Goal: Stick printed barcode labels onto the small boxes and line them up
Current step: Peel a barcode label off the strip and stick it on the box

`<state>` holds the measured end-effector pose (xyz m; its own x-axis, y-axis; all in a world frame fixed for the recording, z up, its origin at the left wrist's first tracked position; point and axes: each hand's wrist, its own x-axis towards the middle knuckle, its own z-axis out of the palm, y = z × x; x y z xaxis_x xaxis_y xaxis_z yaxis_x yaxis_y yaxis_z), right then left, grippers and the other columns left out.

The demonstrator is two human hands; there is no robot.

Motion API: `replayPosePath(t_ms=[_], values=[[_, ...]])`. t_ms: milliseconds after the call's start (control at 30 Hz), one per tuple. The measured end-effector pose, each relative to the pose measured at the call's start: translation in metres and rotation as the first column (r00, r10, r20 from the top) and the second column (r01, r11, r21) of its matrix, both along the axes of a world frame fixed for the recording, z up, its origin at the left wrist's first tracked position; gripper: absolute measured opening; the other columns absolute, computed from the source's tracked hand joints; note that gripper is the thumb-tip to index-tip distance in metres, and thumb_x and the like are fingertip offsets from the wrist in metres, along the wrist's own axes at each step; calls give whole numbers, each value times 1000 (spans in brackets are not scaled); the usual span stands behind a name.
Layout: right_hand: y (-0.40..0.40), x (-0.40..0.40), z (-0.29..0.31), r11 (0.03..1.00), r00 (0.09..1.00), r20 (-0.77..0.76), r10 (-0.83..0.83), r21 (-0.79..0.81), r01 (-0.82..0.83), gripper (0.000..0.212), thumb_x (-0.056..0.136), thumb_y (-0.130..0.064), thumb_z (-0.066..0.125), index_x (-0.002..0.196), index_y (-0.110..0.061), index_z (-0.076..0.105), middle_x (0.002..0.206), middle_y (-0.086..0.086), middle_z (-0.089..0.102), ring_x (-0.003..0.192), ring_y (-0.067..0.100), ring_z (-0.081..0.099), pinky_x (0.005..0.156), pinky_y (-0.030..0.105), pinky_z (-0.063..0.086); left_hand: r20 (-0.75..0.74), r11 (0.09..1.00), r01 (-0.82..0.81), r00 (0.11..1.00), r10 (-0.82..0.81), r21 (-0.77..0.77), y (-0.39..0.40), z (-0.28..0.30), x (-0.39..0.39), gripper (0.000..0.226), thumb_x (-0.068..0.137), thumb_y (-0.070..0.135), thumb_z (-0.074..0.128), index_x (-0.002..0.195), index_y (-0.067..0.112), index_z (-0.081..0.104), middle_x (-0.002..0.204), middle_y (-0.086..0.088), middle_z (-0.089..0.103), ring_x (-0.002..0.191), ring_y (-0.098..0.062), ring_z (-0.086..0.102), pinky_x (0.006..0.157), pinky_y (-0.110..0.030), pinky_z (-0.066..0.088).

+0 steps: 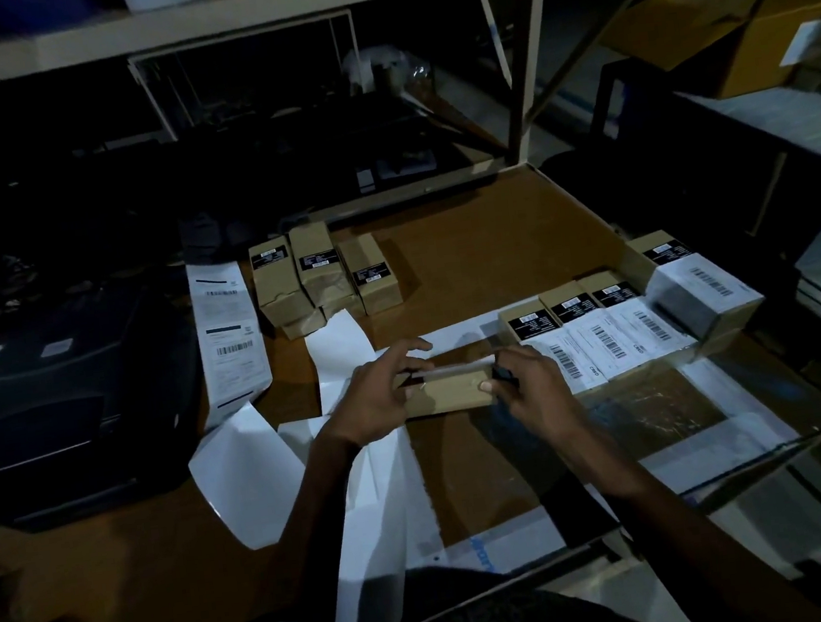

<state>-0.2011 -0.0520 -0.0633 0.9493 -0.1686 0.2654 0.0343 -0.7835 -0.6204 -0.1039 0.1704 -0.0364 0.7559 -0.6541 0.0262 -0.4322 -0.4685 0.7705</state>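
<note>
Small box at bench centre, gripped at left end by left hand and at right end by right hand. Labelled boxes lined up just right; unlabelled boxes stacked far left.

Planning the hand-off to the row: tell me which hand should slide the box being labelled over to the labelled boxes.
Probably the right hand. It grips the box at the end nearest the labelled row, which lies on that same side. The left hand holds the far end and would have to cross over.
</note>
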Motion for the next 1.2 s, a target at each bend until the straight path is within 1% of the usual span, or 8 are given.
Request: replayPosePath(t_ms=[200,267,367,467,567,900,1067,1200], values=[[-4,7,-1,1000,1000,-17,14,6,-14,15,87,-8,73,102,-3,70,106,8,68,100,21,60,83,42,55,-5,997,73,997,-73,34,1,-5,2,86,70,33,90,139,43,39,127,18,62,119,18,43,105,-14,22],[-4,9,2,1000,1000,-15,27,8,-27,14,88,-8,72,102,-6,71,110,6,68,104,19,59,85,37,55,20,998,42,999,-43,35,-2,-7,3,85,66,31,92,136,41,44,125,19,61,113,25,38,103,-18,24],[-5,10,5,999,999,-16,45,-20,-45,5,90,-9,72,93,-8,68,109,8,67,103,19,56,80,31,50,110,999,12,994,-17,50,-8,-10,5,71,65,32,89,128,37,55,124,19,60,117,10,43,103,-40,30],[-7,12,4,999,999,-16,41,-11,-41,16,91,-9,70,106,-6,72,114,7,67,103,12,50,81,26,43,177,998,3,984,-13,59,-9,-15,7,63,68,34,88,126,32,61,125,16,62,121,-8,49,98,-34,26],[-7,12,3,999,999,24,48,17,-49,34,90,-6,70,123,-14,71,123,4,68,108,7,46,89,23,41,188,998,-22,982,10,59,-9,-15,7,61,72,35,86,128,31,62,126,14,62,118,-8,47,94,-31,25],[-8,18,2,997,999,-28,47,-67,-48,45,88,-2,72,131,-14,66,132,5,65,121,23,51,100,38,47,172,996,-27,985,11,89,-12,-17,19,59,74,45,81,129,33,62,128,14,63,118,-9,49,100,-41,30],[-11,24,17,980,981,-158,109,-151,-133,77,64,-42,90,133,-17,65,133,2,64,123,25,47,96,35,39,182,995,-28,983,10,99,-13,-14,20,61,73,47,76,130,32,62,130,10,64,120,-12,51,98,-34,25],[-8,38,28,962,975,-203,88,-237,-137,87,53,-44,95,131,-18,66,128,5,67,118,28,52,95,39,46,158,993,-22,987,3,116,-13,-15,23,58,75,43,77,130,34,61,127,11,64,119,-14,52,101,-37,27]])
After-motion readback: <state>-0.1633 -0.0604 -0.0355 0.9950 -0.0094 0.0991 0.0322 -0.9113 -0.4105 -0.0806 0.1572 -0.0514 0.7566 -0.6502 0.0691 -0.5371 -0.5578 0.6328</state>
